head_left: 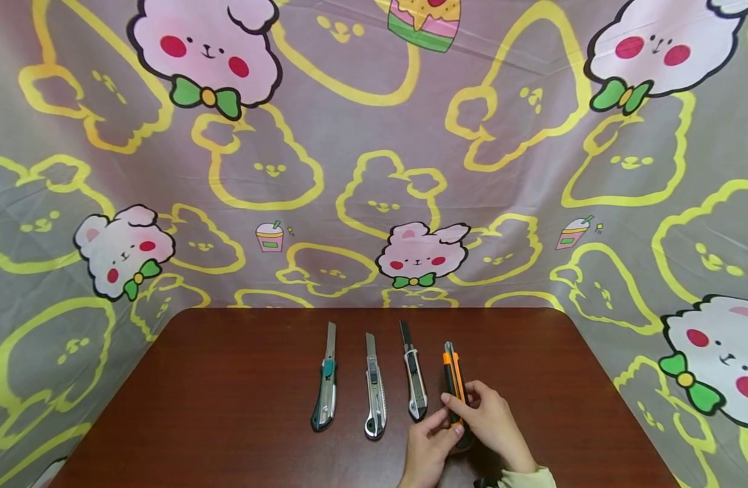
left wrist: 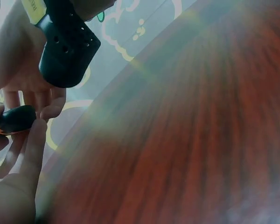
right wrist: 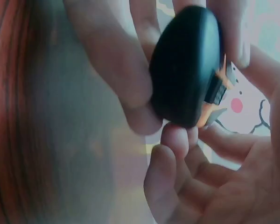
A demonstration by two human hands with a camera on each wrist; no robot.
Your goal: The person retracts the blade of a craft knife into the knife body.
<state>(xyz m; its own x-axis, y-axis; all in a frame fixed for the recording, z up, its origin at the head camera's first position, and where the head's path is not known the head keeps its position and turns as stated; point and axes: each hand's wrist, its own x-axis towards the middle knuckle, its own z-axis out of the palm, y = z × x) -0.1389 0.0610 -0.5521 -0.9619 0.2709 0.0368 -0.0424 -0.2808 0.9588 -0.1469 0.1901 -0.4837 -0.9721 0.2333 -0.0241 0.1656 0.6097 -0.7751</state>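
Note:
Both hands hold an orange-and-black utility knife (head_left: 452,369), its metal tip pointing toward the back of the table. My left hand (head_left: 427,447) pinches it near the rear end. The right hand (head_left: 494,421) grips its body from the right, thumb lying across the handle. In the right wrist view the rounded black butt (right wrist: 184,70) sits between the fingers of both hands. Left of it on the table lie three more utility knives with blades extended: a dark-bladed silver-and-black one (head_left: 415,379), a silver one (head_left: 375,396) and a green-and-silver one (head_left: 325,400).
A dark reddish-brown wooden table (head_left: 227,379) carries the knives, laid roughly side by side. A patterned cloth (head_left: 325,224) with cartoon bears hangs behind and along both sides. A black wrist mount (left wrist: 67,51) shows in the left wrist view.

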